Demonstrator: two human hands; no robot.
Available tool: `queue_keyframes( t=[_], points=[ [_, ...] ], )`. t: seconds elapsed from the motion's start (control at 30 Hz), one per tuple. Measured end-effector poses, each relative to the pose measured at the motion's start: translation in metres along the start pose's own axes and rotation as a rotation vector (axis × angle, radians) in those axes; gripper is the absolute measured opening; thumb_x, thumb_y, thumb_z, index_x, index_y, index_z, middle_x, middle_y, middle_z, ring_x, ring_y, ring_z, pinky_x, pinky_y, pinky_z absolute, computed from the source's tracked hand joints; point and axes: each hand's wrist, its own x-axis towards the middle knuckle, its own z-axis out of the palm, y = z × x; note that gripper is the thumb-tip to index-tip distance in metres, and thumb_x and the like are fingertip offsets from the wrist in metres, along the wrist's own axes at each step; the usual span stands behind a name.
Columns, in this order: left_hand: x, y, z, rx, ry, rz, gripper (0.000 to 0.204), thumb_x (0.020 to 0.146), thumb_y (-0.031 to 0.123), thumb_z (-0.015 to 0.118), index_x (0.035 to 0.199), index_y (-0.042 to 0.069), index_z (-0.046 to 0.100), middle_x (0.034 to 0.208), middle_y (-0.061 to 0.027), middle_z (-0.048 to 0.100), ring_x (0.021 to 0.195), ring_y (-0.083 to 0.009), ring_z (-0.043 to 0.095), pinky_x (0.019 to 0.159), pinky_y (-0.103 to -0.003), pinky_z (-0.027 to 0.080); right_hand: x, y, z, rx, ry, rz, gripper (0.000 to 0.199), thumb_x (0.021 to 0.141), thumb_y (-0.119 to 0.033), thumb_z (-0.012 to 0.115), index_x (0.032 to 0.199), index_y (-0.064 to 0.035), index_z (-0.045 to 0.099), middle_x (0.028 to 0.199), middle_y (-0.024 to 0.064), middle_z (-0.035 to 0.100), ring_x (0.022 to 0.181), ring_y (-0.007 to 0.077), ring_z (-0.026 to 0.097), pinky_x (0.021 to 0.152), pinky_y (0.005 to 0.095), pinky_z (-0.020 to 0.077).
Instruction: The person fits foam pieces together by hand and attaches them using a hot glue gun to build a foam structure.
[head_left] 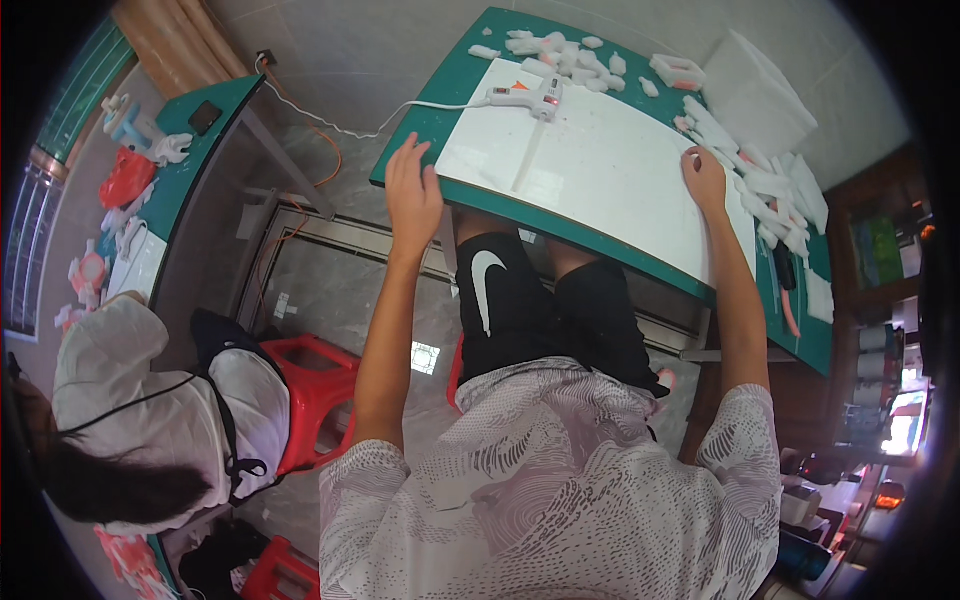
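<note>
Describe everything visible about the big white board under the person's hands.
The white board is a large, flat, smooth rectangular sheet, foam-like by its look, lying on the green table. The left hand rests at its near-left corner, the right hand at its right edge. A white glue gun lies at its far edge, and a thin pale stick lies across it.

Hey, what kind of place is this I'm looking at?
Probably a small craft workshop: a glue gun lies on a white board, foam scraps pile on the green table, and another person sits nearby.
</note>
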Motion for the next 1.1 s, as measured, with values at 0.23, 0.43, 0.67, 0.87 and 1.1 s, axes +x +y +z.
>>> queue_keyframes(
  t=[0.23, 0.43, 0.67, 0.87, 1.1],
  points=[
    [0.008, -0.020, -0.039, -0.346, -0.177, -0.256, 0.045, 0.091, -0.009, 0.054, 0.135, -0.001, 0.052, 0.138, -0.0172, 0.055, 0.128, -0.0244, 0.054, 0.105, -0.035, 0.049, -0.005, -0.005, -0.001, -0.003, -0.004, 0.056, 0.021, 0.088, -0.028, 0.065, 0.097, -0.0089, 0.069, 0.076, 0.0103, 0.064, 0.070, 0.0258, 0.062, 0.066, 0.0388, 0.0485],
    [0.020, -0.021, -0.043, -0.379, -0.217, -0.250, 0.046, 0.087, -0.008, 0.064, 0.132, -0.001, 0.054, 0.130, -0.0148, 0.055, 0.120, -0.0248, 0.059, 0.104, -0.037, 0.051, -0.003, -0.002, -0.004, 0.007, -0.002, 0.079, 0.021, 0.087, -0.028, 0.065, 0.098, -0.0090, 0.068, 0.076, 0.0105, 0.064, 0.070, 0.0263, 0.062, 0.066, 0.0388, 0.0485],
    [0.053, -0.042, -0.048, -0.174, -0.341, -0.246, 0.024, 0.082, -0.005, 0.072, 0.105, -0.004, 0.066, 0.105, -0.0147, 0.065, 0.096, -0.0232, 0.069, 0.086, -0.032, 0.058, 0.000, -0.009, 0.002, 0.068, -0.017, 0.089, 0.019, 0.087, -0.024, 0.065, 0.098, -0.0083, 0.068, 0.077, 0.0110, 0.063, 0.072, 0.0260, 0.061, 0.067, 0.0380, 0.0479],
    [0.108, -0.038, -0.016, -0.342, -0.336, -0.429, 0.023, 0.086, 0.001, 0.072, 0.108, -0.005, 0.069, 0.098, -0.0085, 0.072, 0.089, -0.0130, 0.069, 0.080, -0.027, 0.054, -0.002, 0.003, -0.001, 0.134, -0.026, 0.136, 0.016, 0.085, -0.018, 0.066, 0.098, -0.0082, 0.068, 0.076, 0.0116, 0.062, 0.070, 0.0264, 0.061, 0.066, 0.0387, 0.0480],
    [0.169, -0.073, 0.050, -0.319, -0.346, -0.401, 0.024, 0.087, 0.002, 0.071, 0.109, -0.008, 0.072, 0.112, -0.0152, 0.073, 0.099, -0.0169, 0.068, 0.090, -0.029, 0.053, -0.008, 0.017, 0.007, 0.299, 0.075, 0.200, 0.024, 0.083, -0.015, 0.067, 0.107, -0.0121, 0.066, 0.073, 0.0117, 0.061, 0.069, 0.0275, 0.062, 0.066, 0.0405, 0.0503]
  ],
)
